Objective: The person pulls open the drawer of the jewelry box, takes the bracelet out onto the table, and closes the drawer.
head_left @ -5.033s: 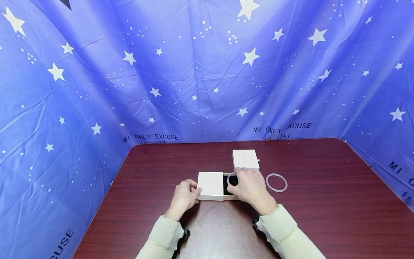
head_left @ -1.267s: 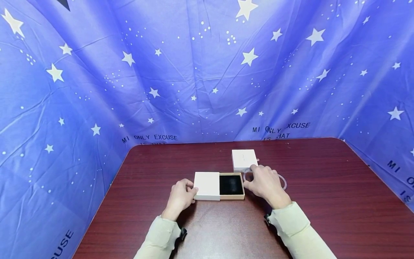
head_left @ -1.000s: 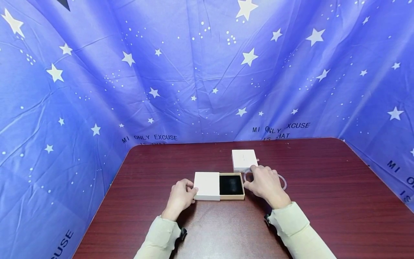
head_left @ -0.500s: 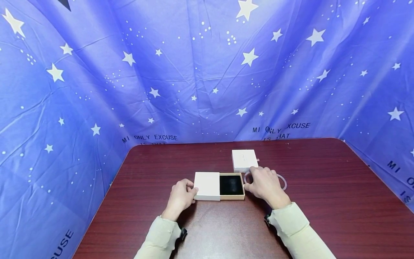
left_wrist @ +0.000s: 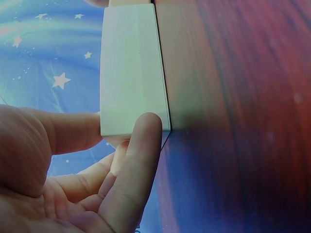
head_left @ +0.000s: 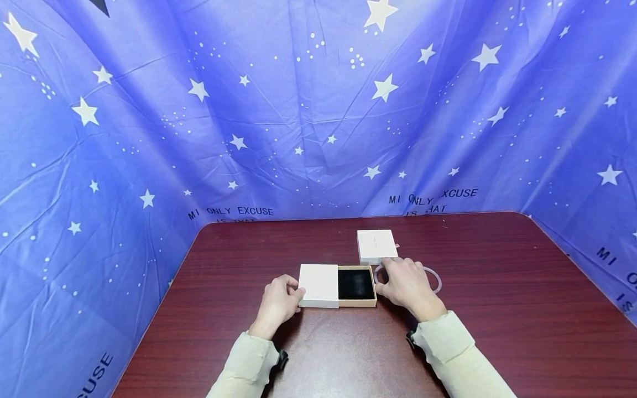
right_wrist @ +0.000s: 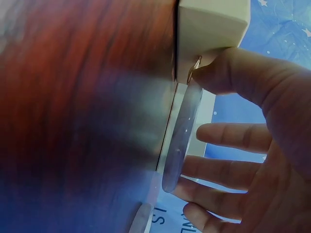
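Note:
A white sliding gift box lies on the table, its drawer pulled out to the right and showing a black lining. My left hand grips the sleeve's left end; in the left wrist view, its thumb and fingers are around the white sleeve. Just right of the drawer, my right hand holds a pale translucent bangle low by the tabletop. The thumb is at one end, beside the drawer's small tab; fingertips meet the other end. A second pale bangle is partly behind this hand.
Behind the right hand stands another white box, shut, with a small tab on its right side. The dark red wooden table runs back to a blue star-patterned curtain.
Five seconds ago, the right hand was over the drawer with the bangle; it has moved right, out of the box. Lately its fingers have lowered slightly. The left hand keeps its grip.

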{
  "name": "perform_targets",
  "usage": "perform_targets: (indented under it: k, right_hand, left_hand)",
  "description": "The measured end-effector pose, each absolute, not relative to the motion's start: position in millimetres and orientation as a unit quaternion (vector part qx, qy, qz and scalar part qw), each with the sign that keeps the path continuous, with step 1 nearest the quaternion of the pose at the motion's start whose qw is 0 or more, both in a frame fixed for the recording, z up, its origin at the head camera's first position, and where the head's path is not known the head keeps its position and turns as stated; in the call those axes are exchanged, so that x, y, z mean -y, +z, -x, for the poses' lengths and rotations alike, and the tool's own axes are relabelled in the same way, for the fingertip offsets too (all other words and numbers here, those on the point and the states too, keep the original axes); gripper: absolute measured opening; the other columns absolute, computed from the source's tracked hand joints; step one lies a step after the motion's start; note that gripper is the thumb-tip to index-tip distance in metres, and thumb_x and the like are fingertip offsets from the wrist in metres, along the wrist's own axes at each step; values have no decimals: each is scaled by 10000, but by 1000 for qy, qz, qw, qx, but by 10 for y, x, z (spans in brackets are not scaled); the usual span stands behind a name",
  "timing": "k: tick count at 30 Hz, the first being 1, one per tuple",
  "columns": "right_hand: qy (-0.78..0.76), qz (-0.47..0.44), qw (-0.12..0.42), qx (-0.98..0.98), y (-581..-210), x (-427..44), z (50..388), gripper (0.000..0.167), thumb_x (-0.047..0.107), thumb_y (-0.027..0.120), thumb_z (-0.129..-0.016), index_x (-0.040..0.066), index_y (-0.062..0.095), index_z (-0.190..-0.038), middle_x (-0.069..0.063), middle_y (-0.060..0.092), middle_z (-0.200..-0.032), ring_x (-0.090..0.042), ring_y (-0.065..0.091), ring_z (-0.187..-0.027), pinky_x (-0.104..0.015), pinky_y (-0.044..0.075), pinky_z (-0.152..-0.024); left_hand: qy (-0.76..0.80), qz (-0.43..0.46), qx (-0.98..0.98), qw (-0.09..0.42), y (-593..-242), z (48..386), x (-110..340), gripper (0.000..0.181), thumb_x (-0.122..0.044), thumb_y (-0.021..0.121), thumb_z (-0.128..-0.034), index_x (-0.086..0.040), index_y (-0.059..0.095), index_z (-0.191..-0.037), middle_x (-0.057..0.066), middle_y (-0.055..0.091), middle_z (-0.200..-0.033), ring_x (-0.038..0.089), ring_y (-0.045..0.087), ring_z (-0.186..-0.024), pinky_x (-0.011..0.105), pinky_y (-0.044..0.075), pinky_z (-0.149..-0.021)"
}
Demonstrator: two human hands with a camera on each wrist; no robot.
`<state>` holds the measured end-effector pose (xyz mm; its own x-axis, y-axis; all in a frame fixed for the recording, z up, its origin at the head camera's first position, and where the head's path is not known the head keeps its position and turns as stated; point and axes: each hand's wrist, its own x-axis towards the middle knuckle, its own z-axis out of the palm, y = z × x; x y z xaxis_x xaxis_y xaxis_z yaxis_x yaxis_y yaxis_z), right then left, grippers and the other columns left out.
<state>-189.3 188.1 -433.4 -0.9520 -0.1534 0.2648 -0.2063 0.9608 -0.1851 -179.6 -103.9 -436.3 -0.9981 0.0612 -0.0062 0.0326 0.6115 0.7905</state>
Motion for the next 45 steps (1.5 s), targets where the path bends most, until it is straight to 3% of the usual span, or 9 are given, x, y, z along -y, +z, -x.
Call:
perform_targets:
  k: [36,45]
  right_hand:
    - [92,-113,103,984,-4372,-1872,1910,280,331,739,-661,163,535,-752,17,558,-696,-301,586,-677,-427,399,-586]
    - [82,-112,96,986,-4359,-1856,1900,285,316,740,-663,155,527,-764,-4,574,-726,-328,595,-731,-446,407,-625]
  left_hand:
    - [436,-22,-899,23,-4362,1798,1037,203,-151,670,-873,-4,622,-1004,4,583,-689,134,646,-505,257,506,-521]
    - [428,-23,-903,19,-4370,1796,1036,207,-159,675,-870,-8,627,-1004,-8,585,-680,129,645,-505,264,504,-547]
